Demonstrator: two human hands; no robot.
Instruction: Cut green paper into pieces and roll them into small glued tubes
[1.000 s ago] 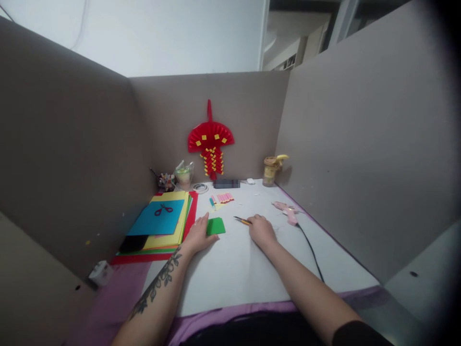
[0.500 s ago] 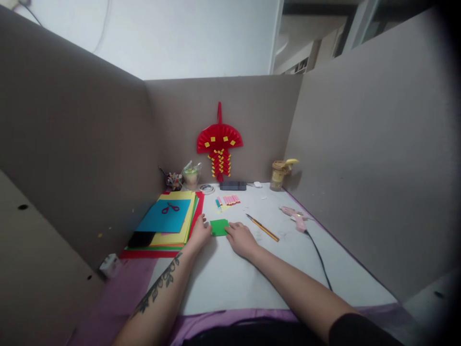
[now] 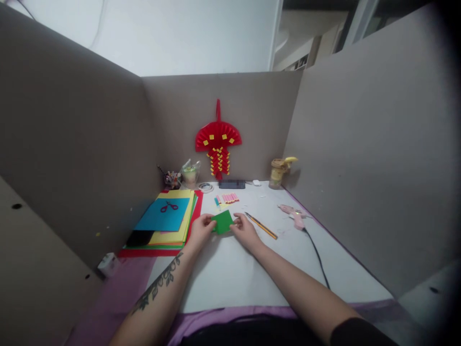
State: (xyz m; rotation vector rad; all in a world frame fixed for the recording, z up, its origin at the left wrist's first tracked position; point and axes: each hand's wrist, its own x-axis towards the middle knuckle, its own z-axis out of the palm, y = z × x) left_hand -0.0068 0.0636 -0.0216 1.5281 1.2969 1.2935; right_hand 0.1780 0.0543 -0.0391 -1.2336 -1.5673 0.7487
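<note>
A small green paper square (image 3: 224,222) is held up, tilted, between my two hands above the white tabletop. My left hand (image 3: 202,228) pinches its left edge between thumb and fingers. On the opposite side, my right hand (image 3: 245,228) grips the right edge with its thumb in front. Just beyond the paper lies a row of small pink rolls (image 3: 230,198) with a blue strip (image 3: 217,202) beside them. A yellow-and-black pencil-like tool (image 3: 261,226) rests to the right of my right hand.
Stacked coloured paper (image 3: 167,216) with red-handled scissors (image 3: 169,207) on top lies at left. A pink glue gun (image 3: 296,217) with a black cord is at right. Behind stand a cup (image 3: 277,174), a tape roll (image 3: 206,187) and a red paper ornament (image 3: 218,139) on the grey partition.
The green paper has been raised off the table and turned to a slant. My right hand has shifted to its right edge, and both hands now pinch it.
</note>
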